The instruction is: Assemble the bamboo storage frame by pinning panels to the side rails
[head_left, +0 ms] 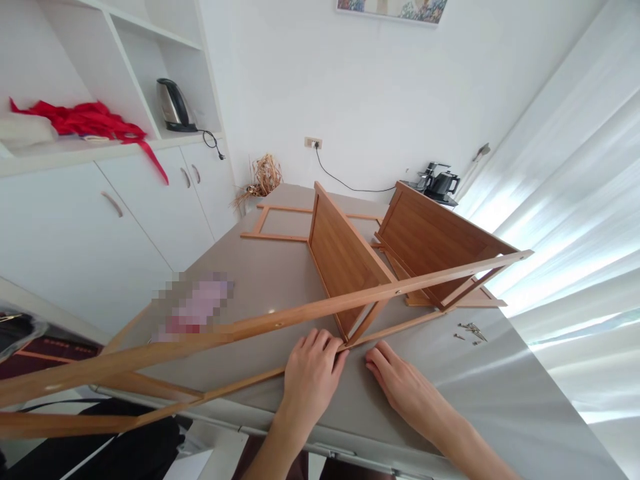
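Table (270, 280) under both your hands, running forward and right of them; biggest thing on it is the wooden frame (345, 306), lying on its side, directly ahead of your left hand (313, 360) and reaching past it both ways; its long axis runs crosswise, from low and near on that hand's left, out over the table's edge, to farther off and right, beyond your right hand (393, 373).

Right-hand panel (435, 233) stands on edge, ahead and right of your right hand; middle panel (340, 260) stands likewise, its near lower corner just beside your left thumb; its long axis points away from you, forward and a little left, across the frame's length; the left hand is the nearer, and that corner against the lower rail (410, 325) is the relation to watch.

Left hand's fingers look closed over the lower rail, thumb by the corner; right hand rests low, just on the near side of the same rail, fingers bent in; you cannot tell if they pinch anything; smallest, loose screws (473, 331), ahead and right of the right hand, apart from it.
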A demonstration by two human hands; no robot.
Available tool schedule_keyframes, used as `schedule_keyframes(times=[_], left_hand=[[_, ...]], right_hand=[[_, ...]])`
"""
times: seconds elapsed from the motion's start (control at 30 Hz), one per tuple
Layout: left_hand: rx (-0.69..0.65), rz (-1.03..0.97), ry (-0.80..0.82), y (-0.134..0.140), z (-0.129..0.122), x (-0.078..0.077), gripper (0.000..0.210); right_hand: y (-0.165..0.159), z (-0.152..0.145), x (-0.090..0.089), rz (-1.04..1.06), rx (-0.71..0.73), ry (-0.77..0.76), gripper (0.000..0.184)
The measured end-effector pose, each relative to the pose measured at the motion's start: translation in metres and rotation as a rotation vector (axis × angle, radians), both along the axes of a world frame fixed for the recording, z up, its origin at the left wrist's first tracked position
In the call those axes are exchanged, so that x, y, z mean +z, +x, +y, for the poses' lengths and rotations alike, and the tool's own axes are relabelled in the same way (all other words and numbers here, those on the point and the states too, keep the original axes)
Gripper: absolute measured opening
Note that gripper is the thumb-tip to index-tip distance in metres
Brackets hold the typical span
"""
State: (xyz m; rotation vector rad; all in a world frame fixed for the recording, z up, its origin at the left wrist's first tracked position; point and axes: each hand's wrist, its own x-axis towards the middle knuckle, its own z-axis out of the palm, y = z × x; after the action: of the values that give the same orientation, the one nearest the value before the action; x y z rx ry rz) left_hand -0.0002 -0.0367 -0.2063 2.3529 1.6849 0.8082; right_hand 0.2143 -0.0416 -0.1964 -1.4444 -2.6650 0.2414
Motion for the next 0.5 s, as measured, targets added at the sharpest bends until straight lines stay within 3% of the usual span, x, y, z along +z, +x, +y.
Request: schedule_keyframes(times=[0.13, 0.33, 0.5], left_hand=[[-0.002, -0.007, -0.003, 0.0, 0.0, 0.001, 0.005], [-0.002, -0.012, -0.015, 0.0, 0.0, 0.001, 0.006], [0.045, -0.001, -0.051, 0.002, 0.0, -0.004, 0.01]], right_hand=[[0.004, -0.002, 0.001, -0.047, -0.003, -0.019, 0.019], [-0.002, 0.003, 0.009, 0.138, -0.01, -0.093, 0.015], [-0.01, 0.01, 0.003, 0.252, 0.024, -0.056, 0.014]])
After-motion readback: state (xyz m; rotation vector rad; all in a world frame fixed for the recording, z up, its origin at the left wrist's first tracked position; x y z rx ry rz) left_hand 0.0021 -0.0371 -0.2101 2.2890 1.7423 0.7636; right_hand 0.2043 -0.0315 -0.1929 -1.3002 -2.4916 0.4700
